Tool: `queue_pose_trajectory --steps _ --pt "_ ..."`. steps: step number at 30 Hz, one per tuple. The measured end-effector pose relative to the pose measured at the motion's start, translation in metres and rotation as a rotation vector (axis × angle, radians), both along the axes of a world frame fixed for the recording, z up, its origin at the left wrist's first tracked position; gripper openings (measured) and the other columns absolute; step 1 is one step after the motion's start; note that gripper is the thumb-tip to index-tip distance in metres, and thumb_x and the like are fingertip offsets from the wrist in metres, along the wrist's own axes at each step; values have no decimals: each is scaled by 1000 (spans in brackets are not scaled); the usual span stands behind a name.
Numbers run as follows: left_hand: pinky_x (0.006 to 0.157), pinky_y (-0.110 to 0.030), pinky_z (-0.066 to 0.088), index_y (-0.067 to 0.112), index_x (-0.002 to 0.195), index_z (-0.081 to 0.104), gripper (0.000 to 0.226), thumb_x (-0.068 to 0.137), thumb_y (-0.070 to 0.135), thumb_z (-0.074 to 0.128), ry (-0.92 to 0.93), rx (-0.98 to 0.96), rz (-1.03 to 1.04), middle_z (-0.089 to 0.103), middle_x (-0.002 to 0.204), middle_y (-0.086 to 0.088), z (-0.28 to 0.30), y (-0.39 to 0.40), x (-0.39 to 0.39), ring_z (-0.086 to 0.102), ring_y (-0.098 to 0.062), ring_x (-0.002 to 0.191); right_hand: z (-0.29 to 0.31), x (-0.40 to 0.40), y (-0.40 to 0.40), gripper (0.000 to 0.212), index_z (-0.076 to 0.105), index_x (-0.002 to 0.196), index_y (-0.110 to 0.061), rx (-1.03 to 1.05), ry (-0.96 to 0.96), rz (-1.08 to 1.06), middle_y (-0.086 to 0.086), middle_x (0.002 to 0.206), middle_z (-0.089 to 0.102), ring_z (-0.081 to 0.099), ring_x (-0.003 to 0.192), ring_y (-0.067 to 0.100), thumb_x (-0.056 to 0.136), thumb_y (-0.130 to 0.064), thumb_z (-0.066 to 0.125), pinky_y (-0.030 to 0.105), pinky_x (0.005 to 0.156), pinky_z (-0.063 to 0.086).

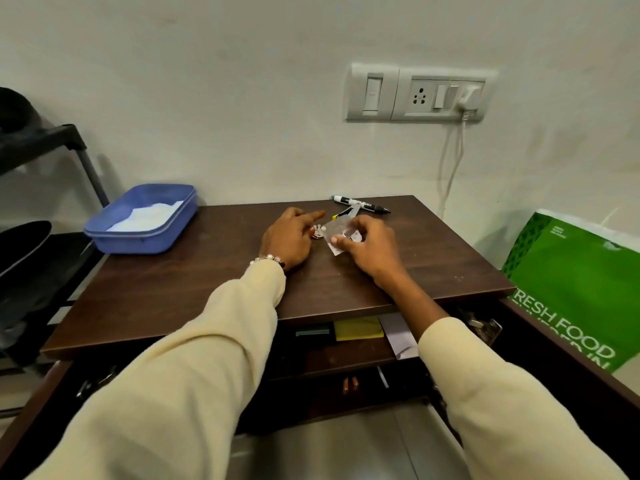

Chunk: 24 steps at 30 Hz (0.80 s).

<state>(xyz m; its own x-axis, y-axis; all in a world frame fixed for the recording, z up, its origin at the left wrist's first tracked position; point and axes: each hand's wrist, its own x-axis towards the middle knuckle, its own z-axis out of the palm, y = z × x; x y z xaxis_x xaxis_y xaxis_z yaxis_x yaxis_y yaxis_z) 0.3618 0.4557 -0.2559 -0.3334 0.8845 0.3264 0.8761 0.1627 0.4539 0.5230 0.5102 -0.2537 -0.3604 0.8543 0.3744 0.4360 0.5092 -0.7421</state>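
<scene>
Two sleeves (194, 358) of soft cream knit reach forward over a dark brown wood-grain tabletop (207, 289). Below the tabletop's front edge, an open cabinet shelf (346, 358) holds one flat yellow pad (358, 328) and one pale sheet of paper (398, 336).

At the middle of the tabletop the two hands lie close together but apart. The left hand (287, 237) wears one bracelet (266, 259) of round pale beads. Its forefinger is straight and its other fingers are curled under. One small shiny metal trinket (317, 233) lies at its thumb; whether the hand grips it cannot be told. The right hand (370, 244) pinches one small crinkled silvery foil packet (334, 233) between thumb and fingers, low over the middle of the tabletop.

Toward the tabletop's back edge lies one small metal clip (349, 211) with a yellow spot. Right at that edge lies one slim marker (362, 204), black with a white end.

On the tabletop's back left corner sits one rectangular blue plastic tub (142, 220) with rounded corners. It holds something white and soft-looking, powder or cloth.

To the right of the tabletop leans one glossy green bag (571, 271) with white lettering. On the wall above the tabletop is one grey switch panel (415, 93), and one white cable (450, 161) hangs from it.
</scene>
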Motion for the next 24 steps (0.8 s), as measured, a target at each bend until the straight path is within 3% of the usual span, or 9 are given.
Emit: queue_pose_trajectory --steps 2,4,6,11,16,21,24 --pt "96 -31 40 41 135 51 37 100 32 45 87 -51 -13 47 138 5 0 6 -1 47 -18 126 -2 3 4 36 65 105 -10 -46 172 -31 -1 93 64 53 75 3 76 -28 78 16 67 40" --pt "92 -31 40 40 129 58 33 98 38 47 168 -76 -22 53 133 5 1 9 0 49 -18 123 -3 4 8 39 64 107 -8 -96 326 -47 3 96 66 57 80 9 77 -28 77 23 71 46" --pt "86 -30 41 35 122 65 29 96 37 52 157 -48 -6 56 126 2 2 8 2 53 -21 116 -3 5 8 33 65 103 -9 -128 408 -31 3 93 68 59 79 10 78 -26 76 23 69 49" --pt "86 -36 44 16 118 66 26 97 27 54 109 -27 66 56 115 -13 3 -4 12 56 -33 106 -6 9 5 36 65 102 -10 -166 445 -43 0 89 68 62 77 12 76 -31 77 29 66 51" --pt "80 -35 42 5 116 62 27 100 21 48 128 -43 117 55 115 -17 0 -19 19 56 -36 104 -5 22 -9 32 65 100 -13 -261 484 25 -1 80 65 55 63 8 77 -30 77 24 53 43" --pt "84 -28 43 9 107 71 21 97 13 53 -156 226 137 64 107 -14 1 -49 33 60 -28 101 9 44 -45 19 62 96 -9 -441 589 221 3 74 64 51 57 10 80 -13 72 18 45 40" --pt "76 -26 48 17 98 72 20 96 11 53 -352 392 -9 66 94 -6 3 -84 54 61 -17 83 10 64 -69 31 61 97 -2 -595 674 457 2 71 65 55 55 10 71 -10 75 19 46 44"
